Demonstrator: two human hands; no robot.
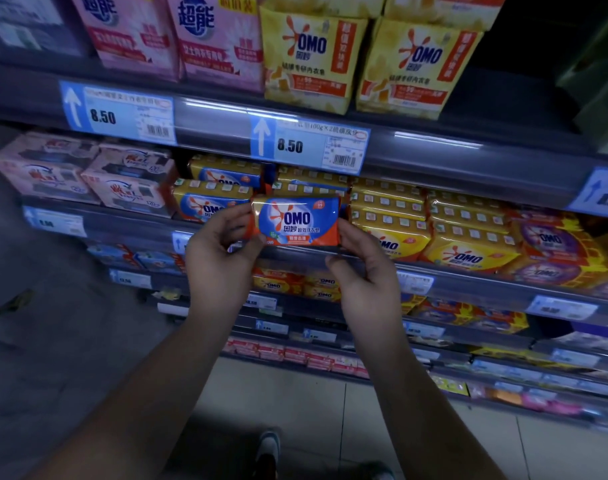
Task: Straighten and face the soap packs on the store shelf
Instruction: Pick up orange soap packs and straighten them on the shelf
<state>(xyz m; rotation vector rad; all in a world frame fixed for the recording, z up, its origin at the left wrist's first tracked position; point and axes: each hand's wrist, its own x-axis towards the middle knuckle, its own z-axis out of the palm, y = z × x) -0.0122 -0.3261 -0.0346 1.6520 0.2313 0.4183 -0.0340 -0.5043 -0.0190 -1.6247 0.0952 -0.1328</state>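
one orange-blue OMO pack (297,221) at shelf front edge (330,258), left hand (219,251) and right hand (361,268) fingers pinching its two ends; two similar packs (212,199) stacked just left

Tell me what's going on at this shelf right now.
A person holds one blue-and-orange OMO soap pack at the front edge of a store shelf. The left hand pinches its left end and the right hand grips its right end. Its label faces outward, roughly level. Similar packs are stacked behind it, with yellow OMO packs to the right and pink packs to the left.
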